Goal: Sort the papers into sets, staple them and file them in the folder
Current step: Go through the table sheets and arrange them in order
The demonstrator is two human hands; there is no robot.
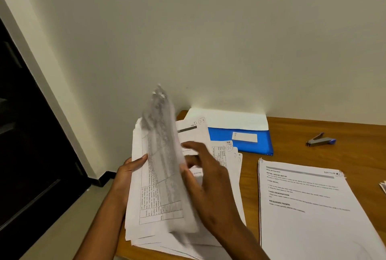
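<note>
Head view: the left hand (129, 171) grips the left edge of a loose stack (150, 207) of printed papers at the desk's (313, 134) left end, thumb on top; the right hand (205, 178), fingers spread and lightly bent, meets a blurred sheet (165, 145) standing up from that stack, though whether it pinches the sheet I cannot tell; just right lies a stapled set (309, 207), flat; behind, against the wall, the blue folder (250, 140) lies open; the stapler (320, 139) rests well right of it, apart from the papers.
</note>
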